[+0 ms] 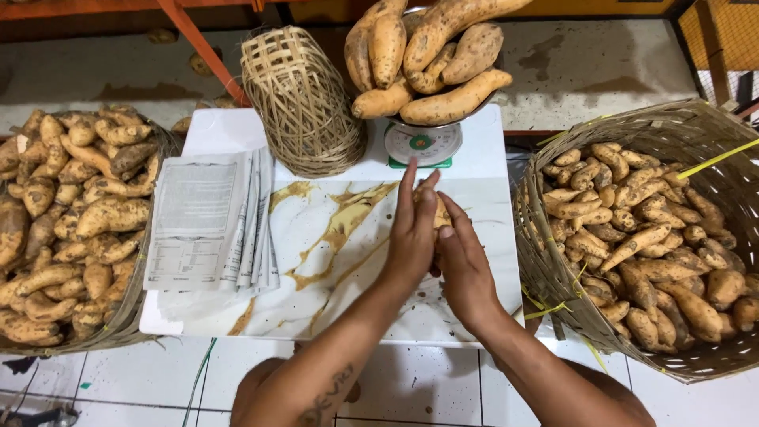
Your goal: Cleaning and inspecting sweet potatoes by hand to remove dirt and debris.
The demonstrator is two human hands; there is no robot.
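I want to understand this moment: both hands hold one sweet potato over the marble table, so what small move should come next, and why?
Probably lift the sweet potato toward the heaped scale: left hand and right hand already enclose it, just below the scale.

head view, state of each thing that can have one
left hand: cupped on a sweet potato
right hand: gripping the same sweet potato, mostly hidden
scale: pan heaped with sweet potatoes
right basket: upright, about half full
left basket: heaped full
small woven basket: upside down, apparently empty
newspapers: stacked flat
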